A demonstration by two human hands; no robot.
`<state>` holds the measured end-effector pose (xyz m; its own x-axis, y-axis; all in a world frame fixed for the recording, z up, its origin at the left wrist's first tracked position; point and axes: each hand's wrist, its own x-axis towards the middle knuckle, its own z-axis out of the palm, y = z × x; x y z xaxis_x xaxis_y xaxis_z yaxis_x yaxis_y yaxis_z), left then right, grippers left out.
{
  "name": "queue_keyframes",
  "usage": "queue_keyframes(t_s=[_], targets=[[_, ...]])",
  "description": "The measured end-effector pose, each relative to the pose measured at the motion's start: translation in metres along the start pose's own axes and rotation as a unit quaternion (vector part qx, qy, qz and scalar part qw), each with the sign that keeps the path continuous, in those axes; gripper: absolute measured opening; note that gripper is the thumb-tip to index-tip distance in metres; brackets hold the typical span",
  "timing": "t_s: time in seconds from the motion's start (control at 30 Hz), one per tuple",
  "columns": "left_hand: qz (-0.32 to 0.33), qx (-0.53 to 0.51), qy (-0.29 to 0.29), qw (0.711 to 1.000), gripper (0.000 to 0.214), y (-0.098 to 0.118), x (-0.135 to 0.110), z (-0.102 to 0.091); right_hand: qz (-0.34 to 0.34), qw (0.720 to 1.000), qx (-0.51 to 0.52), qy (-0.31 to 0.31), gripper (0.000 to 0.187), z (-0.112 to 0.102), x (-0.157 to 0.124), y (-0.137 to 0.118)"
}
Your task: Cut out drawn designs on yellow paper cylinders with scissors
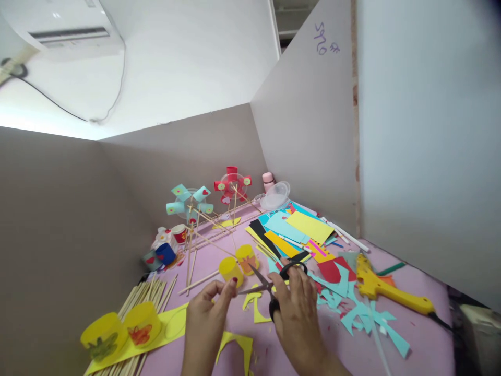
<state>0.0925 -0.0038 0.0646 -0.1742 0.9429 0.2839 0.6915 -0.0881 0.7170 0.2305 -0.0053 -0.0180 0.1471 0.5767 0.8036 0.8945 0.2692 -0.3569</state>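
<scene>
My right hand [296, 308] grips black-handled scissors [274, 282] with the blades parted and pointing left. My left hand [207, 308] is closed in a pinch, fingertips by the blade tips; what it pinches is too small to make out. Just beyond the fingertips stand two small yellow paper cylinders [231, 270], the second [246, 258] with an orange mark. Yellow paper offcuts [256, 308] lie under the scissors on the pink table [219, 245].
A yellow glue gun [385, 290] lies at right among cyan scraps [368, 318]. Coloured sheets [297, 230] are stacked behind. Two stick-and-cup wheel models, cyan [190, 204] and red [232, 184], stand at the back. Wooden sticks [146, 297] and two yellow cups [121, 329] lie front left.
</scene>
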Motion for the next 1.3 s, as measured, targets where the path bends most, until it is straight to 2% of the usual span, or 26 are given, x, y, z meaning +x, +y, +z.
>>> queue_keyframes(t_s=[0.1,0.2,0.27,0.37,0.5,0.6,0.7,0.77,0.83,0.93,1.07,1.17,1.3], targets=[[0.021,-0.004,-0.041,0.999,0.021,-0.008,-0.004,0.005,0.017,0.999,0.036,-0.023,0.06,0.0,-0.003,0.001],[0.042,-0.009,-0.059,0.997,0.018,-0.019,-0.009,0.001,0.04,0.995,0.081,-0.047,0.06,0.002,-0.006,0.004],[0.026,-0.005,-0.02,0.999,0.028,-0.031,-0.01,-0.01,0.068,0.989,0.114,-0.061,0.056,0.004,-0.007,0.006],[-0.029,0.007,0.084,0.996,0.04,-0.055,-0.004,-0.033,0.109,0.974,0.178,-0.089,0.045,0.006,-0.007,0.006],[-0.085,0.035,0.106,0.99,0.053,-0.084,0.005,-0.047,0.14,0.947,0.259,-0.132,0.035,0.004,-0.008,0.002],[-0.097,0.041,0.087,0.991,0.05,-0.094,0.007,-0.043,0.154,0.905,0.338,-0.207,0.033,-0.002,-0.007,-0.002],[-0.099,0.03,0.068,0.992,0.039,-0.098,0.008,-0.038,0.205,0.841,0.407,-0.292,0.029,-0.006,-0.006,-0.006],[-0.1,0.018,0.068,0.993,0.029,-0.101,0.008,-0.038,0.239,0.803,0.44,-0.323,0.027,-0.005,-0.006,-0.009],[-0.096,-0.008,0.072,0.993,0.023,-0.102,0.007,-0.039,0.269,0.773,0.47,-0.332,0.027,-0.001,-0.007,-0.01],[-0.09,-0.066,0.091,0.99,0.028,-0.099,0.002,-0.04,0.312,0.73,0.513,-0.325,0.03,0.005,-0.009,-0.011],[-0.082,-0.14,0.105,0.981,0.032,-0.088,-0.011,-0.029,0.357,0.679,0.569,-0.296,0.036,0.01,-0.01,-0.011],[-0.08,-0.192,0.095,0.974,0.035,-0.084,-0.024,-0.013,0.378,0.667,0.583,-0.27,0.045,0.01,-0.008,-0.011],[-0.057,-0.174,0.1,0.978,0.032,-0.08,-0.04,0.007,0.342,0.682,0.594,-0.253,0.059,0.006,-0.008,-0.015]])
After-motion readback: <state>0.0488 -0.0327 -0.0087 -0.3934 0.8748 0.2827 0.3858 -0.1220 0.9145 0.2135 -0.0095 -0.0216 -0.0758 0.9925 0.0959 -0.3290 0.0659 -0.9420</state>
